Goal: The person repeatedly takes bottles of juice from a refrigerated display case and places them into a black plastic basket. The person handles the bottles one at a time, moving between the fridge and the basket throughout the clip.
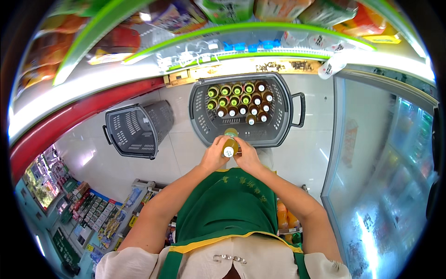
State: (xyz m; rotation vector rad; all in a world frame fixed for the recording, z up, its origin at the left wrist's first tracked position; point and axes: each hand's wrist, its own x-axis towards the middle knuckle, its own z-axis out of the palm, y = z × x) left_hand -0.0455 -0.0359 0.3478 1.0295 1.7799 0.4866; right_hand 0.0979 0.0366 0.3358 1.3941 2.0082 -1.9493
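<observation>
Between my left hand (215,154) and my right hand (247,155) is a bottle of yellowish drink (229,144) with a white cap. Both hands grip its sides, and the cap end tilts up towards me. Just beyond them a large grey plastic shopping basket (205,129) stands on the floor, its black handle at the right. Packed upright in its far part are several bottles with green caps (234,101) and several dark bottles with white caps (243,110). The near part of the basket shows its bare bottom.
A second grey basket (156,115) lies tipped on the tiled floor (195,158) at the left. Ahead is a lit shelf with green edging (244,26) holding drinks. A glass cooler door (362,167) stands at the right; packed goods (101,209) line the lower left.
</observation>
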